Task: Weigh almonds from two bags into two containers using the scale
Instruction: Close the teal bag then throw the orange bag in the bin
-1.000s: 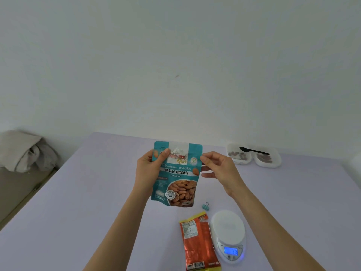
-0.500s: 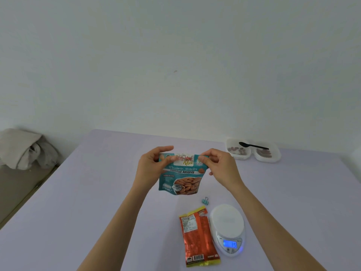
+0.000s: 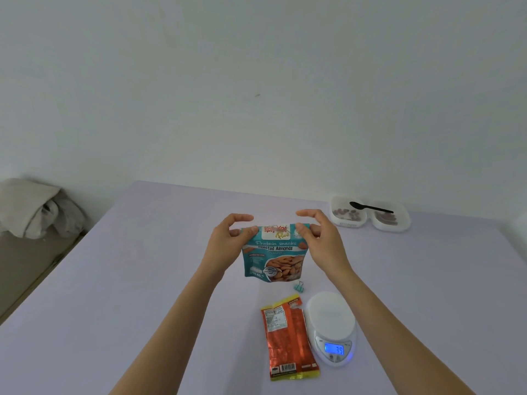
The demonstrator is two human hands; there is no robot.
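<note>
where white wall (image 3: 256, 81) ends, lilac table (image 3: 137, 280) bears scale (image 3: 330, 317).

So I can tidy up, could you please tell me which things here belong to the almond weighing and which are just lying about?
For the job: teal bag, orange bag, scale, left container, right container, spoon.
Lying about: clip, bundled cloth.
</note>
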